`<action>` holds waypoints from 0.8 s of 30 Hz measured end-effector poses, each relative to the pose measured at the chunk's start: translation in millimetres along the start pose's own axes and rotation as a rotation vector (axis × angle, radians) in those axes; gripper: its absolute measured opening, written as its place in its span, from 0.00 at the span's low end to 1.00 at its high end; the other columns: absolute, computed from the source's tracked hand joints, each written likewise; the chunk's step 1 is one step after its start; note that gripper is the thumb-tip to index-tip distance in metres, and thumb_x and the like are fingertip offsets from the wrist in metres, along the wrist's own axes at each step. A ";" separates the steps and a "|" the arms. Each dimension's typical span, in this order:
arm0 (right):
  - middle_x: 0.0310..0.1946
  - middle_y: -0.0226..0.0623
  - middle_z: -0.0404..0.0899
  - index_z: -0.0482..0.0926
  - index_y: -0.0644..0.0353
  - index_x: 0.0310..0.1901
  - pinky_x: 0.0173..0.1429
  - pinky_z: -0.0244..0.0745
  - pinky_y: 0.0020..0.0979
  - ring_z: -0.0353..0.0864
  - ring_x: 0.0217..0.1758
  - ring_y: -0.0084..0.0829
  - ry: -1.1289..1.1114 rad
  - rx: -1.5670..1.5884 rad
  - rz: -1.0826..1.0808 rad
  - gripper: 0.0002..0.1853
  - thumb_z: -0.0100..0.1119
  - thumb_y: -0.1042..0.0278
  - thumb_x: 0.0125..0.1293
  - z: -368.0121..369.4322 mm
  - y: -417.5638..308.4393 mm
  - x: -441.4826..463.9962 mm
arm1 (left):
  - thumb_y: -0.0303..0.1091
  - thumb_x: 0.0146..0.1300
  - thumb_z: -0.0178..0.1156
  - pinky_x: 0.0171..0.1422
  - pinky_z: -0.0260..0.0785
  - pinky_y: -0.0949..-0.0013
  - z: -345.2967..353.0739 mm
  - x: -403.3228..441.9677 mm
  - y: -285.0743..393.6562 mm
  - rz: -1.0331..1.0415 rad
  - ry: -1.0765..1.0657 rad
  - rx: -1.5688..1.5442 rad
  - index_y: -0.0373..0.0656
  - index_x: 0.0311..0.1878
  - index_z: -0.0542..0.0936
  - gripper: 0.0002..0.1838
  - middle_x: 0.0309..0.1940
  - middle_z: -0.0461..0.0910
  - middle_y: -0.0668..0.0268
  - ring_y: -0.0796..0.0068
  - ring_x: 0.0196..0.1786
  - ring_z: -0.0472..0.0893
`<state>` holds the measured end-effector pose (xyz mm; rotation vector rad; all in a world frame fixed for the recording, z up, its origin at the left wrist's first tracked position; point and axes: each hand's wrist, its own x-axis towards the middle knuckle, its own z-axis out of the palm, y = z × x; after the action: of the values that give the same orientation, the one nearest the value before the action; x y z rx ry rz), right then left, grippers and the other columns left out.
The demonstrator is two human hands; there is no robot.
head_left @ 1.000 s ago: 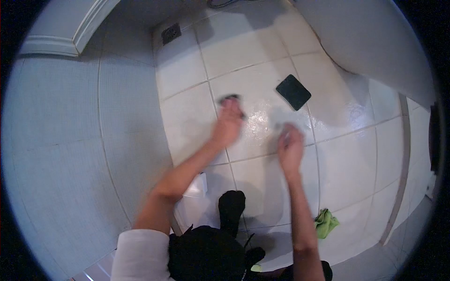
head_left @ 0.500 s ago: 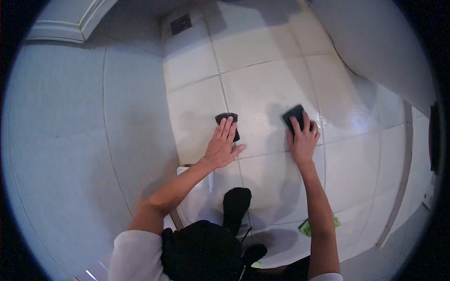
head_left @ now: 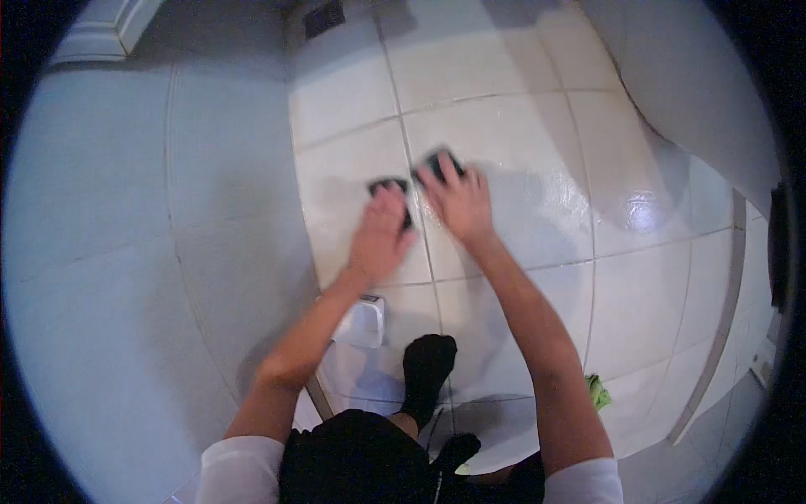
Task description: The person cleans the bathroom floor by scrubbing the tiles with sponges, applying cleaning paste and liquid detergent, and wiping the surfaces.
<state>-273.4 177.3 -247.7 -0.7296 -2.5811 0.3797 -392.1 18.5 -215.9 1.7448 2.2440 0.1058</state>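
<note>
My left hand [head_left: 382, 239] lies with fingers stretched over a dark scrubbing pad [head_left: 389, 183], pressing it on the white tiled floor [head_left: 353, 155]. Motion smears these fingers. Just to the right and slightly farther away, my right hand [head_left: 460, 202] grips a second dark pad [head_left: 441, 157], which looks like a block-shaped sponge. Its fingers bend over the top, and the underside is hidden. Both pads sit close together, one on either side of a grout line. The floor around them shines as if wet.
A white plastic object [head_left: 363, 323] stands by the left wall, below my left forearm. A green cloth [head_left: 598, 391] lies beyond my right arm. A dark floor drain [head_left: 324, 18] is at the far left. My black-socked foot [head_left: 429, 361] rests near the middle.
My right hand has swept its pad left and away from me, close to my left hand. The left hand and its pad have shifted slightly left. The view has tilted a little.
</note>
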 end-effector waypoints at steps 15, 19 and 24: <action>0.63 0.36 0.67 0.70 0.39 0.63 0.66 0.56 0.58 0.66 0.63 0.46 -0.041 -0.237 0.185 0.25 0.55 0.55 0.63 -44.2 84.1 7.8 | 0.45 0.65 0.52 0.78 0.41 0.55 13.6 47.0 23.3 0.201 0.088 -0.051 0.32 0.71 0.53 0.38 0.74 0.47 0.49 0.49 0.77 0.46; 0.72 0.37 0.56 0.64 0.37 0.68 0.72 0.42 0.62 0.52 0.74 0.46 -0.122 -0.224 0.263 0.29 0.53 0.52 0.65 -67.1 95.5 -64.8 | 0.43 0.60 0.58 0.77 0.47 0.54 8.1 33.0 70.4 0.276 -0.036 -0.113 0.31 0.70 0.55 0.40 0.72 0.53 0.45 0.48 0.75 0.53; 0.72 0.35 0.55 0.63 0.39 0.69 0.74 0.38 0.58 0.50 0.75 0.45 -0.116 -0.138 0.285 0.29 0.53 0.55 0.66 -80.1 93.1 -84.2 | 0.55 0.65 0.51 0.76 0.46 0.51 -8.8 121.8 13.8 -0.027 0.178 0.033 0.29 0.67 0.57 0.40 0.69 0.56 0.43 0.46 0.73 0.54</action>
<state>-130.7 219.3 -239.8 -1.1627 -2.6351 0.3402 -408.5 139.8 -227.0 1.7854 2.4054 0.2287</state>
